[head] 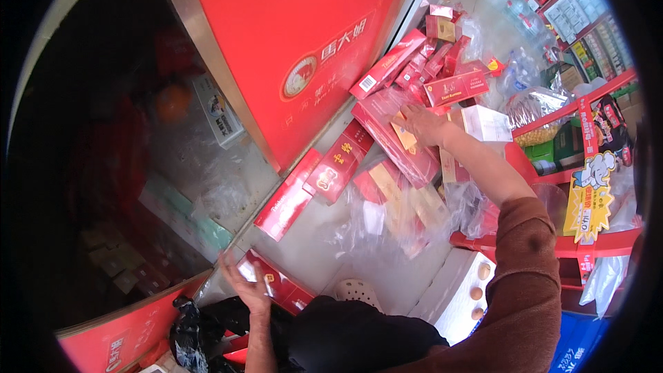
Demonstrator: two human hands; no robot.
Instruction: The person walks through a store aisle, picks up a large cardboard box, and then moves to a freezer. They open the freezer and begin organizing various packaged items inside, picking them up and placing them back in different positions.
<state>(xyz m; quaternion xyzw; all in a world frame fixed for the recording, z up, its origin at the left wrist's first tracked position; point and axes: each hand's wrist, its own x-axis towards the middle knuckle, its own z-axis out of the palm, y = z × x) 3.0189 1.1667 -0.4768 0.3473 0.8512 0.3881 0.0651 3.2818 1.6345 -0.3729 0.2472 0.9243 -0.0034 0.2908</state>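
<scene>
My right hand (424,127) reaches onto a heap of red cartons, palm down. Beneath its fingers lie a gold-coloured flat piece (404,135) and a long red carton (378,125) in clear film; whether the fingers grip either is unclear. Just beyond it, another red carton (456,88) rests on the pile. My left hand (246,285) is raised with fingers spread, holding nothing, beside a glossy red carton (290,287). Between the hands, a red carton with gold writing (334,168) and a red-and-white carton (287,199) lie along the cabinet's base.
A red cabinet door (279,26) stands left of the heap, beside a dark cabinet opening (155,166). Crumpled clear plastic (357,228) covers some floor. A red shelf rack (544,249) and white box with eggs (432,287) stand right; a black plastic bag (189,334) lies lower left.
</scene>
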